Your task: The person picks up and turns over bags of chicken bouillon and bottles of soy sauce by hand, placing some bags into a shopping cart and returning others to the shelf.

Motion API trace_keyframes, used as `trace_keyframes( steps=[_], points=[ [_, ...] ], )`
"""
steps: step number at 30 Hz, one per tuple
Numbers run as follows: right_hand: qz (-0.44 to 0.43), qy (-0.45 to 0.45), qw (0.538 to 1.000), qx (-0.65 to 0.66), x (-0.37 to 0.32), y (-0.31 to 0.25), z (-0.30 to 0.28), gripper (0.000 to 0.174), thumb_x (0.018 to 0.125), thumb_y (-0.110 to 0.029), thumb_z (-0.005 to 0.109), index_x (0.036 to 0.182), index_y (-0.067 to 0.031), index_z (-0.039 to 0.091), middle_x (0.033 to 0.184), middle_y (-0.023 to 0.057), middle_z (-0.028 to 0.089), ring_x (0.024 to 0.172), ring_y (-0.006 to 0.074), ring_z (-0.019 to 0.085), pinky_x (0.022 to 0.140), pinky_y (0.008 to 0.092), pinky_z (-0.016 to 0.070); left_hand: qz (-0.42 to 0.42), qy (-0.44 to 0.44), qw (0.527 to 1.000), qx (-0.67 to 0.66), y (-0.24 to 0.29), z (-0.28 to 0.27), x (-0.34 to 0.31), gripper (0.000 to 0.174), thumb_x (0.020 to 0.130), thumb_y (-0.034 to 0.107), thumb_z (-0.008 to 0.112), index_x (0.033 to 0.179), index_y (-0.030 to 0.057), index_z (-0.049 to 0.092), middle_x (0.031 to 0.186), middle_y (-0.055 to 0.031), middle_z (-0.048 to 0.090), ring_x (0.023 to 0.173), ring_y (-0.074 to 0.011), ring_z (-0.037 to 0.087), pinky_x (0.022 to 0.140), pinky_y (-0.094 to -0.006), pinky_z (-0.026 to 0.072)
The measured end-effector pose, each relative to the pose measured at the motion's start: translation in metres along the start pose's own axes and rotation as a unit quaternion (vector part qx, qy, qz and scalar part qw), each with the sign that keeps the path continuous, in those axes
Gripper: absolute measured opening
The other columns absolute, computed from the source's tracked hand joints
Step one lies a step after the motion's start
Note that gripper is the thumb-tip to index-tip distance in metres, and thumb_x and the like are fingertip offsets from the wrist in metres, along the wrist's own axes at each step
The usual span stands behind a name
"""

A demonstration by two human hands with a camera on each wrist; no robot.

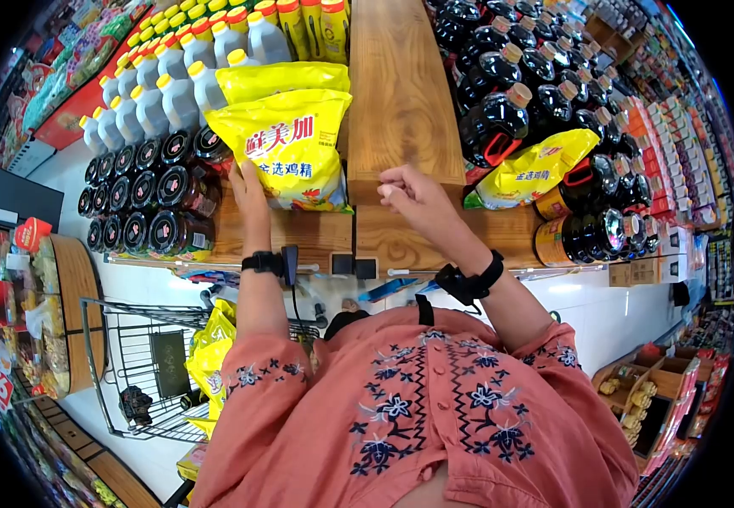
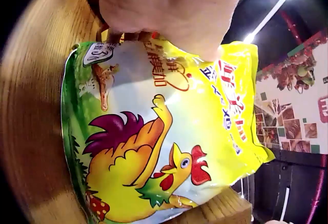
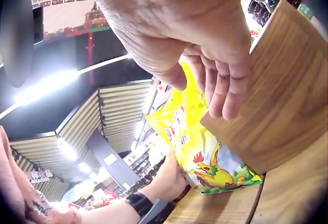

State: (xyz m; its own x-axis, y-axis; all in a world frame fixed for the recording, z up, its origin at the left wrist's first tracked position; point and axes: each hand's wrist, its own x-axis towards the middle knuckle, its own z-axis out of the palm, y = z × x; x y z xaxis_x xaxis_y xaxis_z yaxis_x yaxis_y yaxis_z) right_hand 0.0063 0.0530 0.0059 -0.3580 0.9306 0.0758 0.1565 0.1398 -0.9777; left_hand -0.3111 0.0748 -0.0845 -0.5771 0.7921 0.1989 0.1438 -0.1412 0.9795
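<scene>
A yellow bag of chicken seasoning (image 1: 286, 148) printed with a rooster (image 2: 154, 152) stands on the wooden shelf (image 1: 308, 233), leaning against a wooden divider (image 1: 401, 85). My left hand (image 1: 247, 190) holds the bag by its left edge, with my fingers at the rim (image 2: 169, 13). In the right wrist view the same bag (image 3: 205, 147) shows with my left hand (image 3: 166, 180) behind it. My right hand (image 1: 405, 195) hovers in front of the divider (image 3: 287, 95) with its fingers (image 3: 220, 85) loosely curled and nothing in them.
A second yellow bag (image 1: 282, 79) lies behind the first, and a third (image 1: 536, 169) lies among dark bottles (image 1: 502, 110) on the right. Dark jars (image 1: 147, 203) and white bottles (image 1: 155, 102) fill the left. A wire cart (image 1: 130, 372) holding yellow bags (image 1: 210, 356) stands lower left.
</scene>
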Motion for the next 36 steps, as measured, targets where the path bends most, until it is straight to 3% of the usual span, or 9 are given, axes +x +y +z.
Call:
trace_keyframes(
  steps=[4, 7, 10, 15, 18, 22, 28, 34, 36],
  points=[
    [0.04, -0.006, 0.999, -0.002, -0.014, -0.008, -0.015, 0.029, 0.099, -0.018, 0.061, 0.12, 0.0012, 0.059, 0.1, 0.0088, 0.067, 0.089, 0.0138, 0.065, 0.079, 0.0293, 0.0526, 0.079, -0.034, 0.99, 0.109, 0.013, 0.002, -0.035, 0.099, 0.087, 0.037, 0.079, 0.153, -0.0092, 0.022, 0.153, -0.0301, 0.034, 0.142, -0.0382, 0.036, 0.118, -0.0414, 0.0283],
    [0.095, -0.033, 0.995, 0.0, -0.025, -0.009, -0.026, 0.03, 0.102, -0.019, 0.058, 0.126, -0.0008, 0.057, 0.11, 0.0074, 0.066, 0.098, 0.0135, 0.066, 0.083, 0.0284, 0.054, 0.1, -0.022, 0.943, 0.316, 0.013, 0.013, -0.054, 0.117, 0.074, 0.041, 0.088, 0.153, -0.0112, 0.019, 0.156, -0.032, 0.028, 0.146, -0.0419, 0.03, 0.121, -0.0445, 0.0254],
    [0.072, -0.016, 0.997, 0.026, -0.033, 0.005, -0.04, 0.027, 0.101, -0.018, 0.06, 0.121, -0.0007, 0.059, 0.102, 0.0062, 0.066, 0.091, 0.0124, 0.066, 0.078, 0.0277, 0.0537, 0.103, -0.024, 0.949, 0.296, 0.018, 0.017, -0.052, 0.121, 0.071, 0.045, 0.09, 0.151, -0.0138, 0.021, 0.155, -0.0333, 0.029, 0.146, -0.0437, 0.028, 0.121, -0.0463, 0.0247],
    [0.034, 0.086, 0.993, 0.07, -0.059, -0.016, -0.089, 0.019, 0.099, -0.015, 0.06, 0.112, -0.0011, 0.062, 0.091, 0.0046, 0.068, 0.082, 0.0109, 0.068, 0.073, 0.0261, 0.0543, 0.124, -0.04, 0.963, 0.236, 0.033, 0.01, -0.06, 0.096, 0.08, 0.034, 0.085, 0.147, -0.0126, 0.034, 0.15, -0.0319, 0.039, 0.141, -0.0424, 0.036, 0.119, -0.0462, 0.0271],
    [0.01, 0.18, 0.98, 0.081, -0.072, -0.016, -0.134, 0.017, 0.1, -0.013, 0.058, 0.112, -0.0006, 0.062, 0.094, 0.0053, 0.069, 0.082, 0.0112, 0.068, 0.073, 0.0253, 0.0551, 0.165, 0.011, 0.95, 0.265, 0.079, 0.02, -0.096, 0.058, 0.095, 0.017, 0.07, 0.143, -0.0068, 0.045, 0.136, -0.0209, 0.055, 0.124, -0.0281, 0.054, 0.107, -0.0396, 0.0412],
    [-0.006, 0.263, 0.962, 0.075, -0.097, -0.016, -0.19, 0.017, 0.102, -0.012, 0.055, 0.113, -0.0004, 0.061, 0.094, 0.0059, 0.068, 0.081, 0.0109, 0.066, 0.074, 0.0254, 0.0547, 0.066, -0.103, 0.99, 0.073, 0.112, 0.057, -0.14, 0.052, 0.1, 0.021, 0.063, 0.141, -0.0063, 0.046, 0.14, -0.021, 0.054, 0.129, -0.0289, 0.052, 0.11, -0.0403, 0.0396],
    [0.048, 0.217, 0.967, 0.126, -0.136, 0.021, -0.201, 0.018, 0.103, -0.014, 0.053, 0.113, -0.0008, 0.06, 0.096, 0.0066, 0.067, 0.082, 0.0115, 0.065, 0.073, 0.0258, 0.054, 0.045, -0.333, 0.942, 0.005, 0.164, 0.186, -0.189, 0.045, 0.102, 0.019, 0.061, 0.139, -0.0045, 0.05, 0.138, -0.0194, 0.058, 0.126, -0.0267, 0.057, 0.109, -0.0372, 0.0425],
    [0.097, 0.17, 0.973, 0.124, -0.178, 0.022, -0.21, 0.021, 0.104, -0.017, 0.053, 0.115, -0.0006, 0.059, 0.098, 0.0076, 0.068, 0.086, 0.0135, 0.067, 0.075, 0.0276, 0.0549, 0.046, -0.371, 0.922, -0.098, 0.166, 0.281, -0.202, 0.046, 0.103, 0.017, 0.059, 0.141, -0.0046, 0.045, 0.137, -0.0186, 0.057, 0.126, -0.0231, 0.056, 0.109, -0.0348, 0.0419],
    [0.095, 0.164, 0.973, 0.13, -0.189, 0.03, -0.215, 0.022, 0.103, -0.018, 0.054, 0.114, -0.0007, 0.06, 0.096, 0.0073, 0.068, 0.084, 0.0128, 0.067, 0.074, 0.0268, 0.054, 0.067, -0.357, 0.928, -0.086, 0.154, 0.297, -0.204, 0.042, 0.101, 0.017, 0.062, 0.136, -0.0029, 0.048, 0.123, -0.0148, 0.061, 0.111, -0.0207, 0.061, 0.098, -0.032, 0.0485]
  ],
)
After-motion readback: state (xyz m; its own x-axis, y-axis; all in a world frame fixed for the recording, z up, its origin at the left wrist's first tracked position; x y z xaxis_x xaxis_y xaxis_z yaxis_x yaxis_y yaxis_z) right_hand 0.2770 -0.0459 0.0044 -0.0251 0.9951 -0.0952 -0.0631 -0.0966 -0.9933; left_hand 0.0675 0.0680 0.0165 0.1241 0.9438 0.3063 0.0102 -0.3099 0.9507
